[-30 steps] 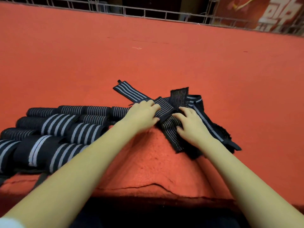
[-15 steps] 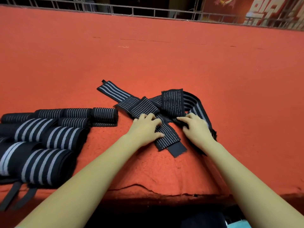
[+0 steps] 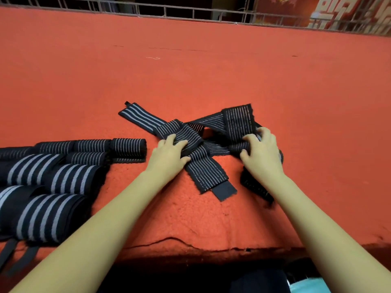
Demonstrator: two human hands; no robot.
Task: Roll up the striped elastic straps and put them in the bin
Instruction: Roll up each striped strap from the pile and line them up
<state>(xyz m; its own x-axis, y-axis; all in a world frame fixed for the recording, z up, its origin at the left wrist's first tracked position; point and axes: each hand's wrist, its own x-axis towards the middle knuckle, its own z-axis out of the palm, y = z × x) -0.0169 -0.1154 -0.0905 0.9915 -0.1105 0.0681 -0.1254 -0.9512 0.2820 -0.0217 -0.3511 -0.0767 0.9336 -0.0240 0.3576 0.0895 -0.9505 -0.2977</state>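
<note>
We see our left grip curled on one band in the tangle of loose straps, thumb pinching beneath it. The straps lie crossed over each other on the red tabletop. Our right grip curls round a bunched fold at the heap's right side, hiding part of it. Just left of the heap sit the rolls, packed in touching rows, with two dark tails trailing toward the near edge. A railing runs along the far edge, with a banner behind it.
</note>
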